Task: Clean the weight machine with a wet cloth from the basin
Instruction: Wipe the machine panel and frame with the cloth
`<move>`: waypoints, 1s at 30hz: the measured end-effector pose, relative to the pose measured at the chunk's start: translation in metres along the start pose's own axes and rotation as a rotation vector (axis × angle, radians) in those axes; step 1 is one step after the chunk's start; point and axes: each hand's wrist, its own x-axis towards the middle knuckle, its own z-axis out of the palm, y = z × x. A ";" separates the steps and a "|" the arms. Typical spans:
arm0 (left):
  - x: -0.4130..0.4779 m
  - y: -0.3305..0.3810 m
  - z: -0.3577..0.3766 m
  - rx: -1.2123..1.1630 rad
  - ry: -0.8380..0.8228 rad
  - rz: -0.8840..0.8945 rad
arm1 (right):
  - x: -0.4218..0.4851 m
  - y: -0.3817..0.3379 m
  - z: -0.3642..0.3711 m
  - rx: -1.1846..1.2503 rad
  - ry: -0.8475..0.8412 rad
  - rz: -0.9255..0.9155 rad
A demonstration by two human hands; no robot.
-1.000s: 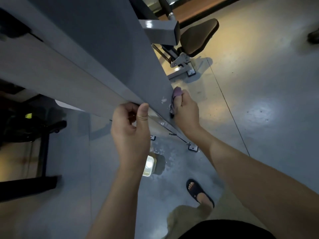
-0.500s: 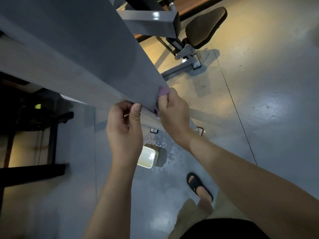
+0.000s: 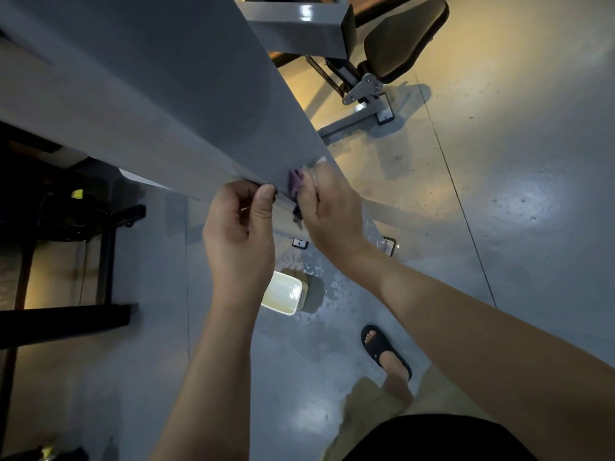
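The weight machine's grey panel (image 3: pixel 173 94) slants across the upper left. My right hand (image 3: pixel 332 211) grips a purple cloth (image 3: pixel 294 181) and presses it against the panel's lower edge. My left hand (image 3: pixel 239 227) sits just left of it, thumb and curled fingers pinching the same edge. Far below on the floor stands a small white basin (image 3: pixel 283 296) with water in it, partly hidden by my left forearm.
The machine's padded seat (image 3: pixel 402 38) and its grey base foot (image 3: pixel 352 126) stand at the upper right. Water is splashed on the grey floor (image 3: pixel 332 294) around the basin. My sandalled foot (image 3: pixel 382 351) is below. Dark equipment frames (image 3: pixel 66 314) fill the left.
My right hand has slid the cloth leftward along the panel's edge, closer to my left hand. The view has shifted, so the basin shows more fully.
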 end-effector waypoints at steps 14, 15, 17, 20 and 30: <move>-0.007 -0.003 0.008 0.041 0.083 0.023 | -0.020 0.051 0.009 0.005 -0.044 0.115; -0.009 -0.004 0.012 0.037 0.071 0.021 | -0.023 0.061 0.009 -0.021 -0.044 0.161; -0.015 -0.007 0.019 0.043 0.029 0.017 | -0.023 0.064 0.011 -0.023 -0.034 0.222; -0.022 -0.013 0.028 0.043 -0.024 -0.016 | -0.018 0.040 0.017 0.074 0.009 0.178; -0.013 -0.021 0.033 0.083 -0.035 -0.058 | -0.012 0.060 0.027 0.111 0.099 0.463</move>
